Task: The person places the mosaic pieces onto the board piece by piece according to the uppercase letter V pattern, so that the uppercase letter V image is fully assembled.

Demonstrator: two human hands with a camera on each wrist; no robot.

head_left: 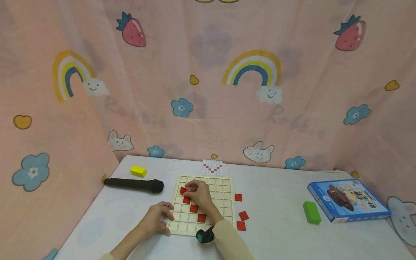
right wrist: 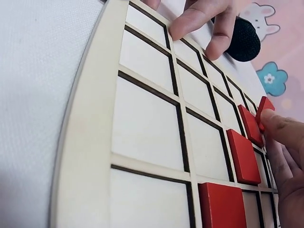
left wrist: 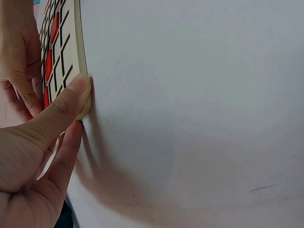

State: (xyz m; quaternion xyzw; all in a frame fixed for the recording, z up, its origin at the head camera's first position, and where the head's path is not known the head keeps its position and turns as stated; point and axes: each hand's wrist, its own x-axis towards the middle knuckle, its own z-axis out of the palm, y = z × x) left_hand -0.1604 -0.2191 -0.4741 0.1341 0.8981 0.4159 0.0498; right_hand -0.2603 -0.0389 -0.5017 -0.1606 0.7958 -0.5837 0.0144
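A pale wooden grid board lies on the white table in the head view. Three red square tiles sit in its cells in a diagonal line. My right hand is over the board's upper left part and pinches another red tile between thumb and fingers. In the right wrist view that tile is tilted, close beside the farthest seated one. At the near left corner, my left hand grips the board's edge, its thumb lying along the rim.
Three loose red tiles lie right of the board. A card with a red V pattern is behind it. To the left are a black microphone and a yellow block; to the right, a green block and a blue box.
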